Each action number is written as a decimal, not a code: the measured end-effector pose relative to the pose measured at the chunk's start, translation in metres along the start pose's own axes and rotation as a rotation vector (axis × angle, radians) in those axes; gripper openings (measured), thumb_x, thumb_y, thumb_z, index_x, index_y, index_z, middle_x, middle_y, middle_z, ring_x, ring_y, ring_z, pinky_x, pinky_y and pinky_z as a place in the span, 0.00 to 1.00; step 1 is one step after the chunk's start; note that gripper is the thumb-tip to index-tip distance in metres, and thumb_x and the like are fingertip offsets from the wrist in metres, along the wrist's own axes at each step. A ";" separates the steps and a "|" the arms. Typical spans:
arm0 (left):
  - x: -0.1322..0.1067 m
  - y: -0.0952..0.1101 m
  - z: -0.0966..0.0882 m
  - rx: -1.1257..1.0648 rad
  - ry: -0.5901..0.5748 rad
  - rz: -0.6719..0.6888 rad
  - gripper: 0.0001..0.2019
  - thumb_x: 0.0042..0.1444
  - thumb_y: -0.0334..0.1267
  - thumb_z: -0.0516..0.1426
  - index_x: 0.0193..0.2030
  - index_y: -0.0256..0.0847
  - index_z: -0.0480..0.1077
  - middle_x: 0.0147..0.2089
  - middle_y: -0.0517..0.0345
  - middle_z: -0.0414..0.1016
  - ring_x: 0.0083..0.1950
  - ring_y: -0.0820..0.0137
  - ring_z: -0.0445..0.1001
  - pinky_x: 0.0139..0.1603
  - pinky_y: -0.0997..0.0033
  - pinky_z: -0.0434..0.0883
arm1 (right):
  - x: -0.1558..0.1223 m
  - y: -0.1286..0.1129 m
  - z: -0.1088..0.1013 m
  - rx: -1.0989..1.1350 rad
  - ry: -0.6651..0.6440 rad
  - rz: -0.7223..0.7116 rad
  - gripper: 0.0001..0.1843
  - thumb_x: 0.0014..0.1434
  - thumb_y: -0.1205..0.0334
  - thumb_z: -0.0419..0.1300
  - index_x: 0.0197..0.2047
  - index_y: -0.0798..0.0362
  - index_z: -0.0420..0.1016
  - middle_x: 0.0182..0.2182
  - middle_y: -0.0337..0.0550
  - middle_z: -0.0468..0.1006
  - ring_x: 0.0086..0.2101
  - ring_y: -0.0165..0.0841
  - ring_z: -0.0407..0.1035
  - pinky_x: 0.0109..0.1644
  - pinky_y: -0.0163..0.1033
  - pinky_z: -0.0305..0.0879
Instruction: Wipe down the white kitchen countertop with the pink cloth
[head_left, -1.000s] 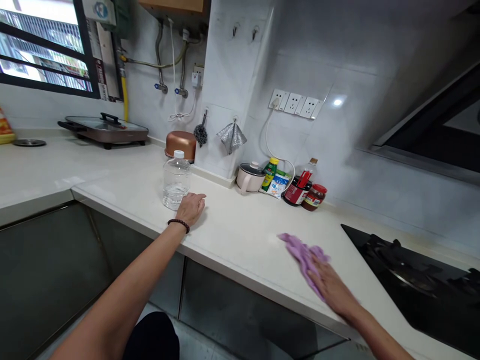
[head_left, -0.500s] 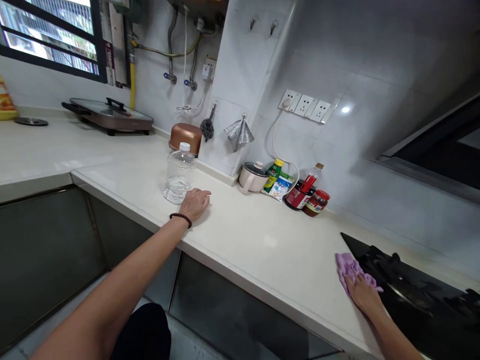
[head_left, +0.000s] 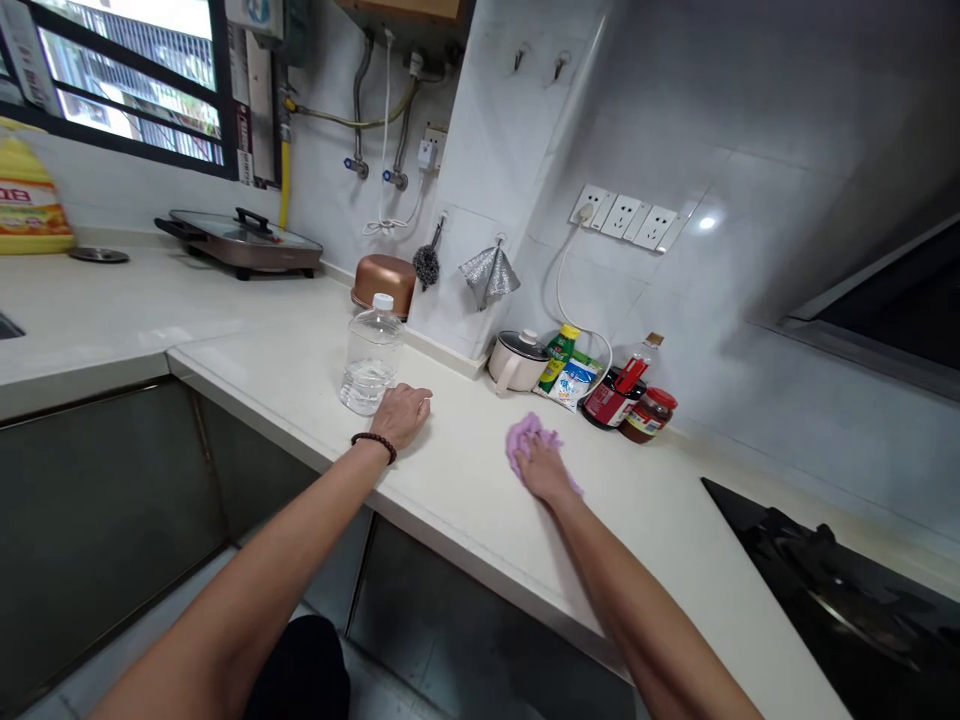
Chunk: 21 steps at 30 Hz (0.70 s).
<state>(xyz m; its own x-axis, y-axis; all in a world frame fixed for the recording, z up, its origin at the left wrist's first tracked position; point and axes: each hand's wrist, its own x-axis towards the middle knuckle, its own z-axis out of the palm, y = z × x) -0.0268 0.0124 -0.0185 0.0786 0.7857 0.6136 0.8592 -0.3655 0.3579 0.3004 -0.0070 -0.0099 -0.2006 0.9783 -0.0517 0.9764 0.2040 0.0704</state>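
Note:
My right hand (head_left: 544, 468) presses a purple cloth (head_left: 525, 438) flat on the white countertop (head_left: 465, 470), fingers spread over it. Just left of it, my left hand (head_left: 401, 415) rests palm down on the counter with its fingers together and nothing in them, a bead bracelet at the wrist. It sits right beside a clear plastic bottle (head_left: 371, 355) with a white cap and a little water in it.
Against the wall stand a small white pot (head_left: 517, 362), a green bottle (head_left: 557, 356), a dark sauce bottle (head_left: 611, 396) and a red jar (head_left: 649, 415). A black gas hob (head_left: 847, 590) lies at the right. An electric grill pan (head_left: 240, 240) and a copper pot (head_left: 385, 283) sit further back left.
My right hand swept the purple cloth right to the hob's edge, then back left to the middle of the counter near my left hand. My left hand stayed by the bottle.

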 end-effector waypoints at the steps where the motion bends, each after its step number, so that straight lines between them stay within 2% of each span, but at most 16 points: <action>1: 0.000 -0.001 0.000 0.002 -0.005 0.002 0.19 0.67 0.36 0.48 0.54 0.41 0.79 0.48 0.45 0.84 0.56 0.54 0.75 0.59 0.51 0.68 | 0.008 -0.023 0.000 0.031 0.017 -0.070 0.38 0.79 0.48 0.33 0.80 0.64 0.50 0.77 0.57 0.45 0.76 0.51 0.33 0.78 0.63 0.25; 3: 0.000 -0.001 0.000 0.004 -0.011 0.002 0.19 0.68 0.37 0.48 0.54 0.41 0.79 0.48 0.45 0.84 0.56 0.54 0.75 0.59 0.51 0.68 | 0.018 -0.066 0.000 0.081 0.040 -0.213 0.38 0.79 0.44 0.36 0.80 0.61 0.51 0.78 0.54 0.42 0.76 0.49 0.30 0.78 0.60 0.25; 5: 0.001 -0.001 -0.001 0.004 -0.011 0.007 0.19 0.68 0.37 0.48 0.54 0.40 0.79 0.48 0.44 0.83 0.56 0.53 0.75 0.59 0.50 0.68 | 0.022 -0.097 0.001 0.128 0.044 -0.331 0.38 0.78 0.41 0.38 0.80 0.56 0.51 0.78 0.51 0.41 0.76 0.47 0.30 0.79 0.58 0.28; 7: 0.001 -0.001 -0.003 0.006 -0.009 0.020 0.19 0.67 0.37 0.49 0.53 0.40 0.79 0.48 0.44 0.83 0.55 0.53 0.75 0.59 0.51 0.69 | 0.022 -0.113 0.002 0.178 0.039 -0.409 0.39 0.78 0.39 0.39 0.81 0.54 0.50 0.78 0.50 0.40 0.76 0.47 0.31 0.78 0.57 0.31; 9: 0.000 -0.001 -0.005 0.012 -0.012 0.029 0.19 0.67 0.37 0.49 0.53 0.40 0.79 0.47 0.44 0.83 0.55 0.53 0.75 0.58 0.51 0.69 | 0.022 -0.112 0.004 0.219 0.042 -0.463 0.39 0.78 0.38 0.40 0.81 0.53 0.51 0.78 0.49 0.42 0.76 0.47 0.33 0.78 0.58 0.32; 11: -0.001 -0.001 -0.006 0.017 -0.013 0.026 0.18 0.67 0.37 0.49 0.53 0.41 0.80 0.47 0.44 0.83 0.55 0.54 0.76 0.58 0.52 0.69 | 0.024 -0.098 0.006 0.237 0.062 -0.490 0.39 0.78 0.38 0.41 0.80 0.52 0.53 0.78 0.48 0.44 0.76 0.47 0.34 0.78 0.59 0.32; 14: -0.002 -0.003 -0.007 0.012 -0.005 0.020 0.18 0.67 0.37 0.49 0.53 0.42 0.79 0.46 0.46 0.83 0.54 0.55 0.76 0.58 0.53 0.69 | 0.030 -0.055 0.008 0.221 0.100 -0.437 0.38 0.77 0.38 0.41 0.79 0.50 0.56 0.77 0.46 0.48 0.76 0.46 0.36 0.78 0.58 0.33; 19: -0.002 -0.005 -0.004 -0.020 -0.001 0.027 0.18 0.68 0.36 0.49 0.54 0.41 0.79 0.47 0.46 0.83 0.54 0.57 0.75 0.59 0.53 0.69 | 0.031 0.048 0.012 0.065 0.111 -0.132 0.37 0.78 0.45 0.38 0.79 0.57 0.55 0.76 0.52 0.51 0.75 0.44 0.39 0.78 0.56 0.36; 21: -0.002 -0.005 -0.003 -0.036 0.007 0.029 0.18 0.68 0.36 0.49 0.53 0.41 0.79 0.47 0.46 0.83 0.54 0.57 0.75 0.59 0.52 0.69 | 0.025 0.090 0.013 -0.056 0.082 0.009 0.35 0.78 0.48 0.36 0.79 0.56 0.55 0.76 0.52 0.51 0.75 0.42 0.40 0.78 0.53 0.38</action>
<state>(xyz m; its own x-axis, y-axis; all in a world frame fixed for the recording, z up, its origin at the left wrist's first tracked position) -0.0330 0.0112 -0.0191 0.0995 0.7711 0.6288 0.8379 -0.4058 0.3651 0.3840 0.0347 -0.0179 -0.2004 0.9792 0.0309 0.9726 0.1950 0.1265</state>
